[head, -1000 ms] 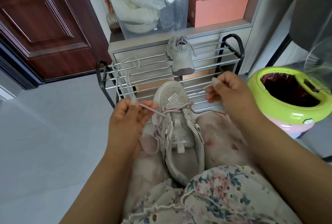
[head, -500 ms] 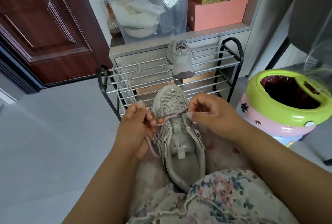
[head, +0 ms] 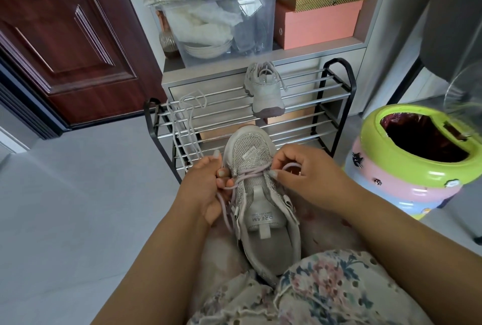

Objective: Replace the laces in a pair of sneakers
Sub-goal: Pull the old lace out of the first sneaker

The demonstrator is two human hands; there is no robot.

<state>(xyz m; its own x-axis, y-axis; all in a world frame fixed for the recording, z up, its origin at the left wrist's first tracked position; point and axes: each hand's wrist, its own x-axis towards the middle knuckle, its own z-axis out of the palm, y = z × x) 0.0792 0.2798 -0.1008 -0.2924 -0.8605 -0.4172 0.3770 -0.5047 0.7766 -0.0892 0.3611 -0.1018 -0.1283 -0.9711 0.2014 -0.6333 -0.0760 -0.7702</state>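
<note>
A grey sneaker [head: 263, 220] with a sparkly upper lies on my lap, toe pointing away. A pale lilac lace [head: 250, 174] crosses its lowest eyelets. My left hand [head: 206, 189] pinches the lace's left end beside the shoe; the slack hangs down by my palm. My right hand [head: 305, 176] pinches the right end against the shoe's right eyelets, with a loop of lace curling over its fingers. The second sneaker [head: 266, 92] stands on the shoe rack's top shelf. A loose whitish lace [head: 187, 121] is draped over the rack's left side.
The black-framed metal shoe rack [head: 336, 95] stands right in front of my knees. A green and pink bin [head: 417, 157] sits at my right. A clear storage box [head: 221, 27] and orange boxes [head: 320, 22] rest on a ledge behind. A dark red door [head: 65, 37] is at left.
My right hand has come in from the right, where it held the lace pulled out, to the shoe's eyelets. My left hand has closed in against the shoe's left side.
</note>
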